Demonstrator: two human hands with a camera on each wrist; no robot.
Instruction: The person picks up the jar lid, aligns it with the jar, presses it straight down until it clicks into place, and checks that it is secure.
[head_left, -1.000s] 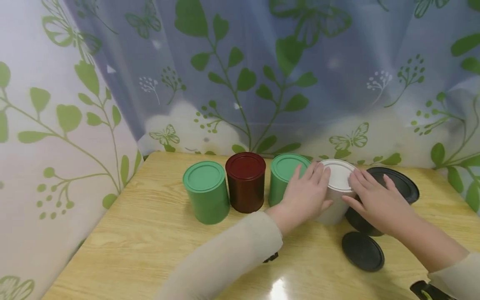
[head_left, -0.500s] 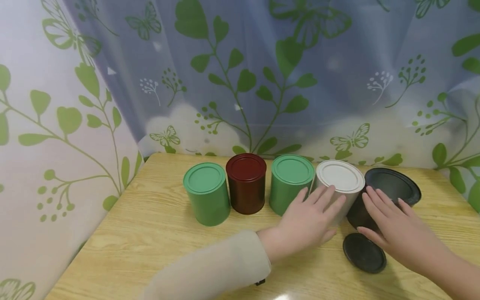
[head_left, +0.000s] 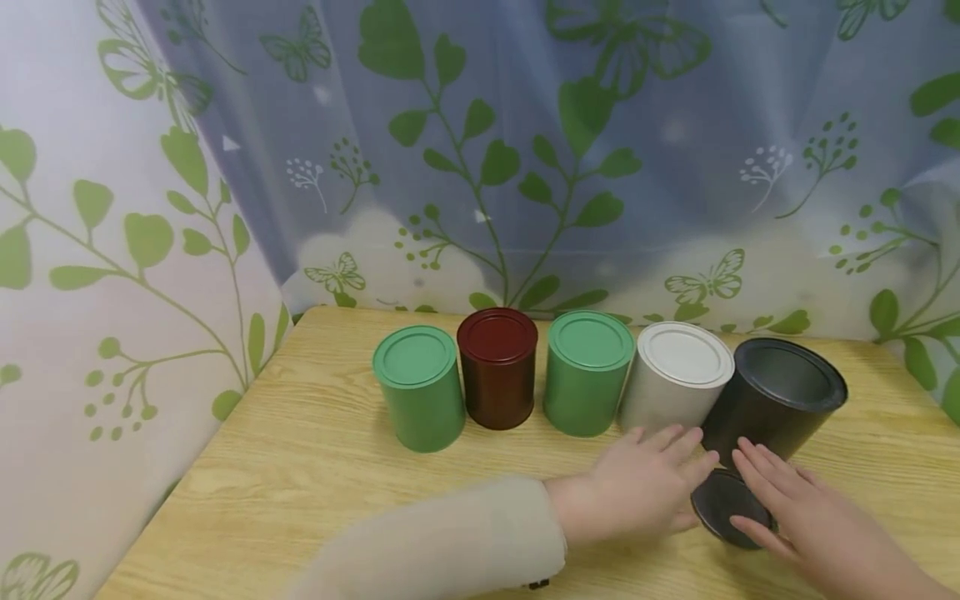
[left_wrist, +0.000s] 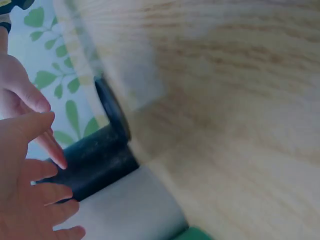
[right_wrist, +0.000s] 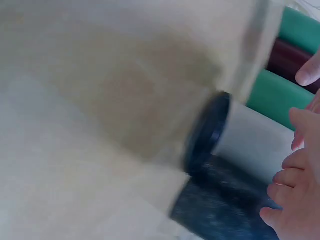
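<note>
A round black lid (head_left: pixel 726 498) lies on the table between my two hands, partly covered by the right one in the head view. My left hand (head_left: pixel 648 485) hovers left of the lid with its fingers spread and holds nothing. On the lid's other side is my right hand (head_left: pixel 806 510), fingers nearly straight and also holding nothing. Behind them stands a black can (head_left: pixel 757 417), its top looking dark and uncovered. The white can (head_left: pixel 671 396) beside it wears a white lid (head_left: pixel 686 353). In the right wrist view, the black lid (right_wrist: pixel 206 132) shows near both cans.
Further left in the row stand a green can (head_left: pixel 587 392), a dark red can (head_left: pixel 498 387) and another green can (head_left: pixel 423 412), all lidded. The wooden table (head_left: pixel 300 492) meets a curtain (head_left: pixel 480 167) with leaf prints at the back.
Both hands have left the white can's top and come down toward me, to either side of the black lid. The cans stand where they were.
</note>
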